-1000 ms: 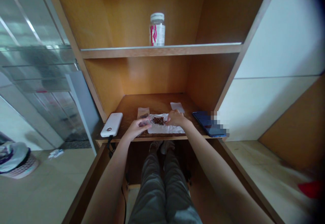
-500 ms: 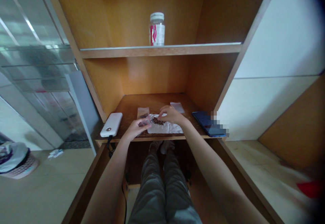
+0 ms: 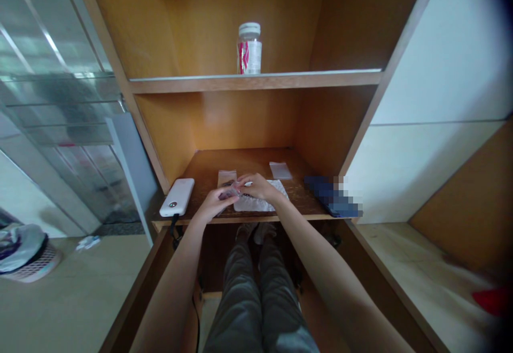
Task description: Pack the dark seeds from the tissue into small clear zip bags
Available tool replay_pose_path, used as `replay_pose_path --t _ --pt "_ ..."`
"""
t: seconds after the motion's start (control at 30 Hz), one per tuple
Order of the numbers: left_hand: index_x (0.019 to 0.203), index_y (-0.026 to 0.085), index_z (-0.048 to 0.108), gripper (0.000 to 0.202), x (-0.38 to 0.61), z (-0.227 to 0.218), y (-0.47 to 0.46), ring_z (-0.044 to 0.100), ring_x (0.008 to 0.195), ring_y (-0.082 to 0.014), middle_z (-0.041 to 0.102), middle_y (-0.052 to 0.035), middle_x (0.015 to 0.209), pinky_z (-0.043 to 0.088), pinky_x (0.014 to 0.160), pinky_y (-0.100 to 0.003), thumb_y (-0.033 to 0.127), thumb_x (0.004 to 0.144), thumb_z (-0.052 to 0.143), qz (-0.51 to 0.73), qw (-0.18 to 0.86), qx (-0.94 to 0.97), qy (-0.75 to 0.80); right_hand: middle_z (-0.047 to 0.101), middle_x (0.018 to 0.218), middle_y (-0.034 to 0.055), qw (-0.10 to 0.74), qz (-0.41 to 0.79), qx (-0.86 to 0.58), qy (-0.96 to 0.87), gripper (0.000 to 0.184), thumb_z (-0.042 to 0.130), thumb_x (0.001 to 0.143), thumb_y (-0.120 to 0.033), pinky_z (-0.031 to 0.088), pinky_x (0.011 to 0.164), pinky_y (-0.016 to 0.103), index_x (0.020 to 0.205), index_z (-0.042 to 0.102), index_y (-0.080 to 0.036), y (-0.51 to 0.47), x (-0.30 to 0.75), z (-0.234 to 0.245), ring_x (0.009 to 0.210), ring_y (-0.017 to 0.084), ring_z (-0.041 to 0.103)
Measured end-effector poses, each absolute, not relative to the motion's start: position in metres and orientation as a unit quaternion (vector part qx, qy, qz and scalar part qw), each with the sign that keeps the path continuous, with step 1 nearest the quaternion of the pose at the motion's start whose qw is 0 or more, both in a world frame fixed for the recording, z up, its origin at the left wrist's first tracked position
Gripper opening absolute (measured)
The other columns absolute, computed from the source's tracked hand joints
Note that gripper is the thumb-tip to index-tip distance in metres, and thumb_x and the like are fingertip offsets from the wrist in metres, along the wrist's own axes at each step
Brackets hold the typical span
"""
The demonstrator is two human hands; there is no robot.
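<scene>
My left hand (image 3: 214,203) is closed on a small clear plastic bag (image 3: 228,195) at the front of the lower wooden shelf (image 3: 200,174). My right hand (image 3: 256,186) is pinched, fingertips touching the bag's mouth; what they hold is too small to make out. Under the right hand lies a white paper sheet (image 3: 276,188), and the pile of small brown pieces seen on it before is hidden by the hand. Another clear bag (image 3: 226,175) lies flat behind my hands.
A white power bank (image 3: 177,196) with a cable sits at the shelf's left front. A dark blue phone (image 3: 326,194) lies at the right. A small white packet (image 3: 280,170) lies further back. A white-lidded jar (image 3: 249,48) stands on the upper shelf. My legs are below.
My right hand moved left from the brown pile on the paper to the bag held by my left hand. The left hand stayed put.
</scene>
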State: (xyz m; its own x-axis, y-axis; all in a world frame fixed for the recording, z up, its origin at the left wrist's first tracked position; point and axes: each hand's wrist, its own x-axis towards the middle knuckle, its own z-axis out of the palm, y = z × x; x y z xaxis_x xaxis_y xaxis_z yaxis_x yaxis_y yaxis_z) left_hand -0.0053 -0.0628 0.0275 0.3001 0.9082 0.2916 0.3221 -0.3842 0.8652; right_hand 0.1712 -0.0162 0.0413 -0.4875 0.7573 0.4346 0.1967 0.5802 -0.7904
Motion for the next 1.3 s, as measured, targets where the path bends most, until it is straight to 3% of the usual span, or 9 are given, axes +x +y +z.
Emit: replay_pose_path --t 0.13,0.27,0.43,0.57,0.77,1.03,1.3 --pt "0.103 0.014 0.061 0.044 -0.006 0.025 -0.061 0.058 0.083 -0.0191 0.066 -0.0075 0.092 0.042 0.077 -0.03 0.041 0.068 0.063 0.425 0.365 0.703 0.437 0.068 0.085 0.0053 0.44 0.362 -0.297 -0.766 0.018 0.061 0.071 -0.034 0.043 0.077 0.027 0.072 0.069 -0.018 -0.022 0.171 0.042 0.081 0.016 0.061" --pt "0.103 0.014 0.06 0.045 -0.007 0.022 -0.058 0.058 0.087 -0.0191 0.064 -0.0082 0.097 0.042 0.079 -0.03 0.038 0.066 0.066 0.455 0.38 0.687 0.42 0.066 0.095 0.0046 0.409 0.388 -0.257 -0.785 0.018 0.062 0.07 -0.036 0.042 0.08 0.027 0.075 0.068 -0.019 -0.027 0.171 0.043 0.089 0.015 0.059" --pt "0.115 0.017 0.051 0.056 -0.009 0.019 -0.056 0.058 0.087 -0.0169 0.063 -0.007 0.098 0.043 0.078 -0.028 0.035 0.065 0.068 0.491 0.418 0.638 0.421 0.065 0.086 0.003 0.46 0.371 -0.289 -0.753 0.015 0.064 0.068 -0.034 0.04 0.085 0.028 0.07 0.065 -0.019 -0.027 0.171 0.041 0.089 0.015 0.057" --pt "0.107 0.016 0.056 0.044 -0.011 0.02 -0.055 0.059 0.081 -0.0145 0.063 -0.0072 0.099 0.044 0.077 -0.028 0.036 0.07 0.064 0.513 0.444 0.615 0.403 0.062 0.081 0.0024 0.503 0.448 -0.297 -0.676 0.018 0.064 0.067 -0.034 0.043 0.079 0.028 0.073 0.062 -0.017 -0.029 0.167 0.039 0.078 0.013 0.057" --pt "0.087 0.011 0.064 0.034 -0.012 0.02 -0.056 0.06 0.074 -0.0163 0.066 -0.0076 0.082 0.046 0.073 -0.03 0.04 0.067 0.065 0.514 0.454 0.6 0.412 0.06 0.082 0.0002 0.539 0.597 -0.264 -0.532 0.027 0.067 0.061 -0.038 0.049 0.07 0.03 0.075 0.055 -0.019 -0.039 0.156 0.04 0.072 0.013 0.058" --pt "0.087 0.01 0.063 0.033 -0.013 0.023 -0.061 0.063 0.069 -0.0179 0.068 -0.0084 0.075 0.049 0.07 -0.032 0.037 0.07 0.064 0.491 0.495 0.601 0.392 0.062 0.091 0.0049 0.612 0.604 -0.27 -0.434 0.028 0.065 0.065 -0.037 0.05 0.072 0.033 0.086 0.056 -0.021 -0.038 0.136 0.023 0.083 0.018 0.062" --pt "0.094 0.01 0.062 0.042 -0.012 0.023 -0.06 0.065 0.065 -0.0182 0.069 -0.0088 0.076 0.051 0.064 -0.032 0.045 0.071 0.061 0.473 0.534 0.569 0.409 0.065 0.084 0.0039 0.62 0.635 -0.253 -0.385 0.04 0.068 0.06 -0.036 0.051 0.065 0.03 0.094 0.055 -0.02 -0.041 0.122 0.01 0.075 0.017 0.063"
